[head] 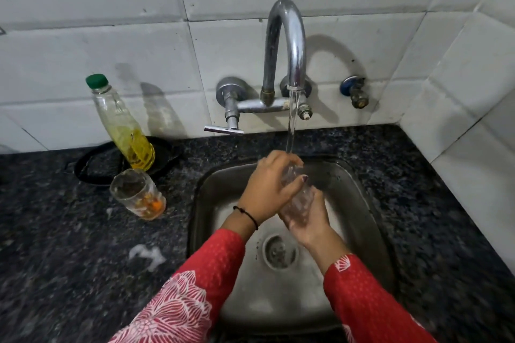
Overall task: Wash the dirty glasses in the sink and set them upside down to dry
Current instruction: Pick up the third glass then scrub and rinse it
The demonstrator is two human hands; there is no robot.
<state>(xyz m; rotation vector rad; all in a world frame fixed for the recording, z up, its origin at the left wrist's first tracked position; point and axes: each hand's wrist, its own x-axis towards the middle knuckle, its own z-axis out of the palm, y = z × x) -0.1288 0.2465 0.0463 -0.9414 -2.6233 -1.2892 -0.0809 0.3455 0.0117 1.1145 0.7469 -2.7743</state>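
Over the steel sink (211, 203) I hold a clear glass (298, 199) under the water running from the curved tap (289, 44). My right hand (308, 221) cups the glass from below, fingers curled round its base. My left hand (271, 188) wraps over its upper part near the rim, where the stream lands. A second glass (138, 193), dirty with orange residue at the bottom, stands upright on the dark granite counter (69, 231) to the left of the sink.
A plastic bottle (122, 125) with a green cap and yellow liquid stands on a black lid (94, 167) behind the dirty glass. A patch of foam (147, 255) lies on the counter. The tap lever (223, 128) juts forward. Tiled walls close off the back and right.
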